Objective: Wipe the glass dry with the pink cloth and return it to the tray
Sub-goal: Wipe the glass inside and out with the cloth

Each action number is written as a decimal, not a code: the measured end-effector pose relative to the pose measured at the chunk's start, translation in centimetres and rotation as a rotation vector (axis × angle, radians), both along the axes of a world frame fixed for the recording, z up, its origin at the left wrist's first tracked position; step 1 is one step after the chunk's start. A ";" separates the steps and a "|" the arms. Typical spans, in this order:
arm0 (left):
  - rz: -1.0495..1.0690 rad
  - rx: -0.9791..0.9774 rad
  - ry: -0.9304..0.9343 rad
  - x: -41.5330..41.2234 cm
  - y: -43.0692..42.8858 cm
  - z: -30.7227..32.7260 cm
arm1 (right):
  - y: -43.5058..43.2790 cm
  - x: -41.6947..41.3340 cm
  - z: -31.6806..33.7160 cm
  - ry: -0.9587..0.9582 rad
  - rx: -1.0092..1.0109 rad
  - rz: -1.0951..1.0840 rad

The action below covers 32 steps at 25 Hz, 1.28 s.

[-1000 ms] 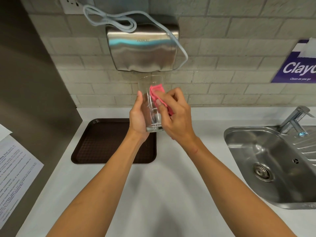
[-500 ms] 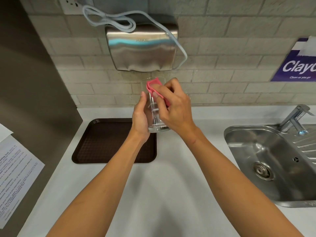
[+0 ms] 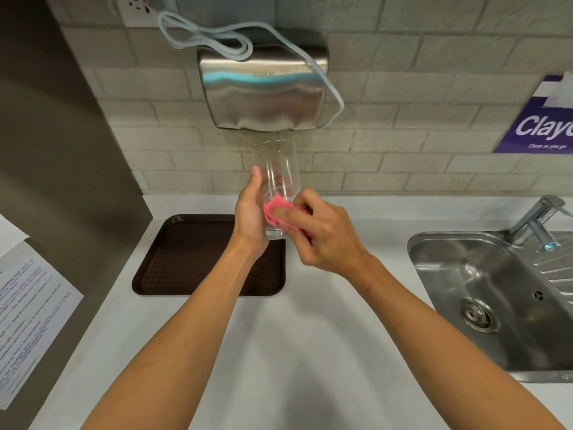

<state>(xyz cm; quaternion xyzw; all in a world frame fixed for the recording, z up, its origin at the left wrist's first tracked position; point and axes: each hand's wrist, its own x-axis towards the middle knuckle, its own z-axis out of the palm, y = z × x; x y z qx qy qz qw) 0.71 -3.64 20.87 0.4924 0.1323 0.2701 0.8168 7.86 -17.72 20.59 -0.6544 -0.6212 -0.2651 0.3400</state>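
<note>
A clear drinking glass [image 3: 277, 169] is held upright in the air above the counter, over the right end of the dark brown tray [image 3: 186, 259]. My left hand [image 3: 249, 217] grips the glass from its left side, thumb up along the wall. My right hand [image 3: 325, 234] presses a folded pink cloth [image 3: 274, 212] against the lower part of the glass on its near side. Most of the cloth is hidden under my fingers. The tray lies flat on the white counter with nothing on it.
A steel hand dryer [image 3: 263, 91] with a looped white cable hangs on the tiled wall just above the glass. A steel sink [image 3: 496, 293] with a tap [image 3: 539, 221] sits at the right. A printed sheet [image 3: 24, 311] hangs on the brown panel at the left.
My right hand slid the pink cloth down from the rim of the glass to its lower part. The glass stays in my left hand at about the same spot.
</note>
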 end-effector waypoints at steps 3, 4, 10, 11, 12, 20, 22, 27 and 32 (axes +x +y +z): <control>-0.059 -0.020 -0.065 0.3 -0.6 -0.2 | 1.1 0.9 1.5 0.144 0.148 -0.037; -0.076 -0.044 -0.093 0.4 -0.8 -0.1 | 1.6 1.0 2.0 0.190 0.200 -0.047; -0.086 -0.067 -0.128 0.3 -0.9 0.3 | 3.3 0.8 2.9 0.414 0.351 -0.102; -0.083 -0.044 -0.116 0.2 -1.0 0.5 | 3.3 0.6 2.8 0.471 0.362 -0.107; -0.070 -0.015 -0.102 0.1 -1.0 0.6 | 3.4 0.5 2.7 0.541 0.373 -0.108; 0.099 0.082 0.010 -0.2 -1.0 -0.1 | 2.5 -1.3 1.0 0.583 0.362 -0.060; 0.105 0.133 0.012 -0.2 -0.7 -0.3 | 2.5 -1.3 1.1 0.517 0.363 -0.057; 0.082 0.175 0.005 -0.4 -0.6 -0.6 | 3.2 0.0 3.0 0.478 0.405 -0.115; 0.038 0.211 0.016 -0.3 -1.4 -0.2 | 4.1 0.6 3.6 0.656 0.432 -0.178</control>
